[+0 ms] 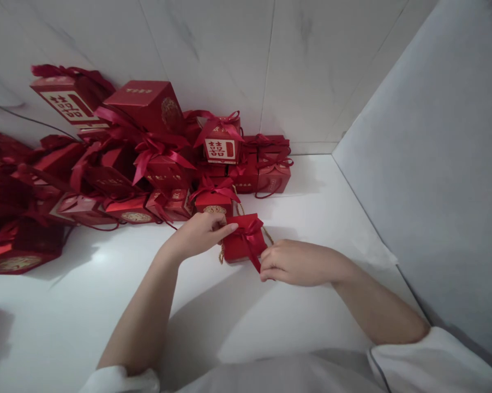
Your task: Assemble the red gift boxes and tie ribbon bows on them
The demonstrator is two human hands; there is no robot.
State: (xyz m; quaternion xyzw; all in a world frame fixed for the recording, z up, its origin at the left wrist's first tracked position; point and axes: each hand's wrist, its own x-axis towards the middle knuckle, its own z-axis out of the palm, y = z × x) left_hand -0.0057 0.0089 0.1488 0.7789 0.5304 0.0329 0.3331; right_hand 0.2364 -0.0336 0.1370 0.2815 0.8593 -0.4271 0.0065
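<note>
A small red gift box (238, 246) with gold cord handles sits on the white surface between my hands. A red ribbon (251, 233) is tied in a bow on its top. My left hand (205, 232) rests at the box's upper left, its thumb stretched toward the bow and its other fingers curled. At the right, my right hand (295, 263) is closed on a ribbon tail that runs down from the bow. Whether the left fingers pinch a piece of ribbon is hidden from view.
Many red gift boxes (142, 109) with ribbons and gold prints are piled along the marble-patterned wall (229, 49), behind and left of my hands. A pale grey panel (430, 147) rises at the right. The white tabletop (205, 322) carries my arms' shadows.
</note>
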